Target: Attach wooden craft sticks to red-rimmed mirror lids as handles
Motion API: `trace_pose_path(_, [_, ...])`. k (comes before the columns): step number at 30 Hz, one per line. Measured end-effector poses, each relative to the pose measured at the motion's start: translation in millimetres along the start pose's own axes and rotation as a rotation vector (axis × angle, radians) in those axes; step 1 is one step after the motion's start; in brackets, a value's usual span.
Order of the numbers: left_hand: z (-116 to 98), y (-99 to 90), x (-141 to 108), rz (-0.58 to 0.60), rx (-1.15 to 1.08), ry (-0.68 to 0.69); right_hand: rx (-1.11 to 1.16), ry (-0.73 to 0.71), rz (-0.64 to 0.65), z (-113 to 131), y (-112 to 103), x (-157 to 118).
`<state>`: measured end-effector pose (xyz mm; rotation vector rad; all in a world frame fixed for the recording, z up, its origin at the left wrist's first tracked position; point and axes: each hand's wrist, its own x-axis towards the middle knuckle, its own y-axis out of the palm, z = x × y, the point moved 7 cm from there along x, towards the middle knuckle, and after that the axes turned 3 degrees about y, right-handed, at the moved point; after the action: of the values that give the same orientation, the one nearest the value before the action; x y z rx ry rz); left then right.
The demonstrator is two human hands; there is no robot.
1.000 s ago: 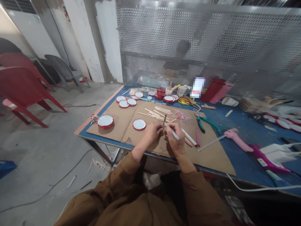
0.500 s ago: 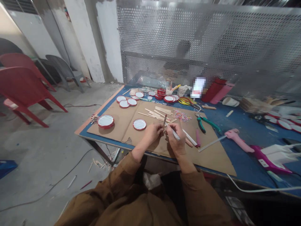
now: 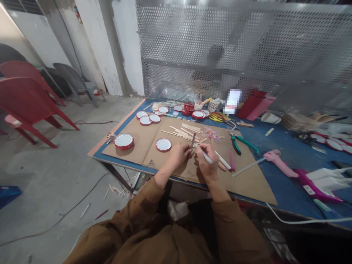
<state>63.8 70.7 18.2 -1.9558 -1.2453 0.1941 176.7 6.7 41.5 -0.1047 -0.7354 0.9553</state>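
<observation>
Here's the brown strip, just right of centre frame, nearly upright, pinched in my left hand. My right hand grips a white pen-like tool, tip close by; contact I can't tell. A loose pinch could twist the strip, skidding the tip into my fingers or flicking coloured bits beyond.

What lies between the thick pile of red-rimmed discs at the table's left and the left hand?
A single red-rimmed disc, lying flat on the cardboard; the head view shows it, with bare cardboard between it and the left hand.
</observation>
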Motion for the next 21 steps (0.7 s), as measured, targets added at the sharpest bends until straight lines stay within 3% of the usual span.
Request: trace_pose_path(21, [4.3,3.6,1.8,-0.025,-0.047,0.035,0.004,-0.015,0.049,6.2,2.1,-0.7])
